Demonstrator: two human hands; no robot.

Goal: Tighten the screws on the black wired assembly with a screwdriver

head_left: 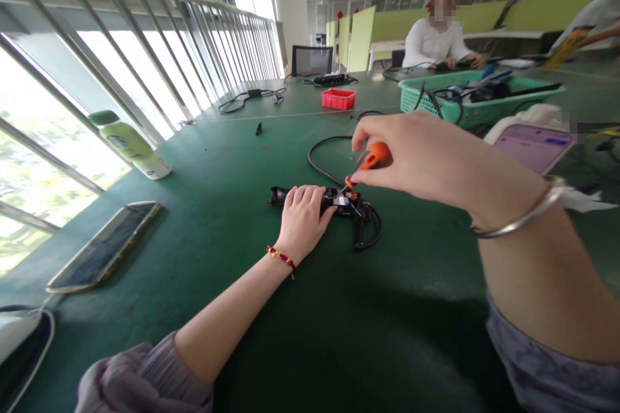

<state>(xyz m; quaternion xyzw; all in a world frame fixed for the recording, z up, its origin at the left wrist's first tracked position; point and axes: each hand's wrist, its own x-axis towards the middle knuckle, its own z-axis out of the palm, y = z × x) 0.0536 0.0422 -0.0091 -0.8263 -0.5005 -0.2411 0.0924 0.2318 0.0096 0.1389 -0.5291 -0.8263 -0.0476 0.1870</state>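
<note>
A black corded device with a round barrel (279, 195) lies on the green table (232, 310). My left hand (301, 219) is closed over its barrel, pressing it to the tabletop. The right end of the device shows small coloured wires (357, 210) and a white part; a black cable (312, 153) curves around behind it. Above that end, my right hand (411, 148) grips an orange-and-black screwdriver (375, 156) by the handle. The screwdriver tilts down to the left, and its tip is at the wired section. Whether it sits on a screw is too small to tell.
A phone (104, 246) and a green-capped bottle (130, 145) are on the left. Ahead are a small red tray (338, 99) and small black pieces (259, 129). A green basket (411, 98) of cables stands right, near another phone (531, 145). A person in white (431, 42) sits opposite.
</note>
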